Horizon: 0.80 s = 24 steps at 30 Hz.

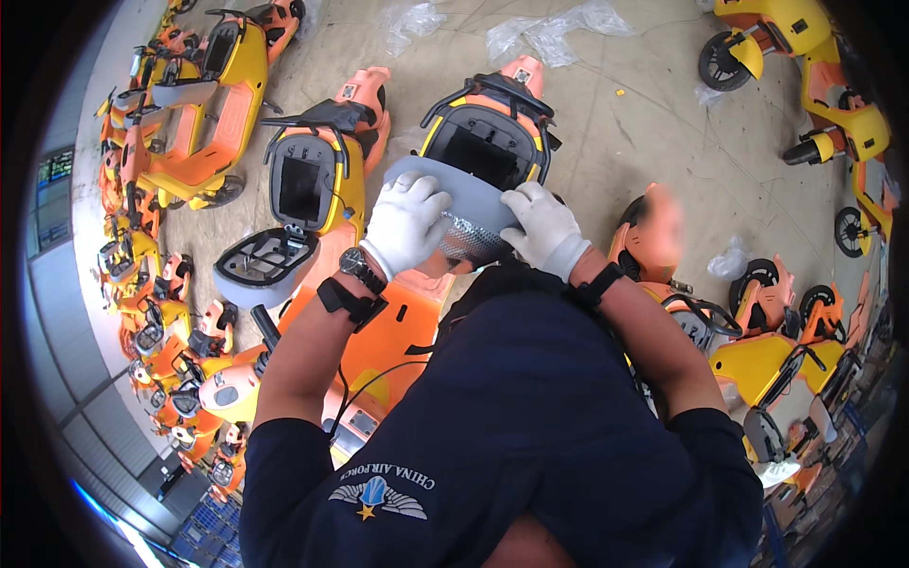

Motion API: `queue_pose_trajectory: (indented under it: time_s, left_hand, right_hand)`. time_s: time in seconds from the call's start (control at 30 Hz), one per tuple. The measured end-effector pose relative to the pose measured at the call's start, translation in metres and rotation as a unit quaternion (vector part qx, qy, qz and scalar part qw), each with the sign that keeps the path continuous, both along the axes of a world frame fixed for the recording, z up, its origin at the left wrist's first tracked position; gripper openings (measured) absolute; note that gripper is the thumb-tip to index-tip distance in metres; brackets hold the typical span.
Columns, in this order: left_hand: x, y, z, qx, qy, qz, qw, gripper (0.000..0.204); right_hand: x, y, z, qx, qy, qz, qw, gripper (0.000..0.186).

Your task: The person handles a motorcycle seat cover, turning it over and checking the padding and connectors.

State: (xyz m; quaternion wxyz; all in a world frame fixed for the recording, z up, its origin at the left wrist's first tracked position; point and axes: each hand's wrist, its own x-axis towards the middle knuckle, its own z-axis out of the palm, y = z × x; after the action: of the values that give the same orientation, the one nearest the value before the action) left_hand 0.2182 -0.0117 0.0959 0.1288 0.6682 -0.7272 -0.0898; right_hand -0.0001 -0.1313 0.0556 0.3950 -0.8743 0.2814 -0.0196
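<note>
Both gloved hands grip a grey scooter seat [453, 189], with a silvery perforated panel [466, 237] on its near side. My left hand [407, 220] curls its fingers over the seat's left part, and my right hand [544, 227] holds its right part. The seat is at the near end of an open black storage compartment [478, 144] on a yellow and pink scooter. To the left, a second scooter has its compartment [305, 186] open and its seat [265, 265] flipped back.
Rows of yellow and pink scooters [218, 142] line the left, beside a grey wall [66, 312]. More scooters [772, 355] stand at the right and upper right. Crumpled clear plastic [559, 33] lies on the concrete floor [625, 123]. An orange scooter body [369, 350] lies below my left arm.
</note>
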Motion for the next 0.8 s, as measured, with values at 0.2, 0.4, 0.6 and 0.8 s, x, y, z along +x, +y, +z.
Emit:
queue_pose_trajectory:
  time_s: [0.2, 0.4, 0.6, 0.8]
  left_hand:
    - [0.001, -0.016, -0.009, 0.008, -0.039, -0.014, 0.999, 0.023]
    - [-0.005, -0.033, -0.01, 0.037, -0.054, -0.01, 0.998, 0.017]
    - [-0.004, -0.038, -0.012, 0.046, -0.069, -0.005, 0.997, 0.018]
    - [0.003, -0.039, -0.013, 0.072, -0.04, -0.006, 0.997, 0.016]
  right_hand:
    - [0.008, 0.016, 0.0, -0.119, -0.017, 0.03, 0.992, 0.034]
    - [0.021, 0.018, -0.004, -0.172, 0.038, 0.015, 0.984, 0.013]
    - [0.03, 0.022, -0.003, -0.174, 0.059, 0.0, 0.983, 0.013]
    - [0.039, 0.023, -0.007, -0.172, 0.05, 0.003, 0.984, 0.014]
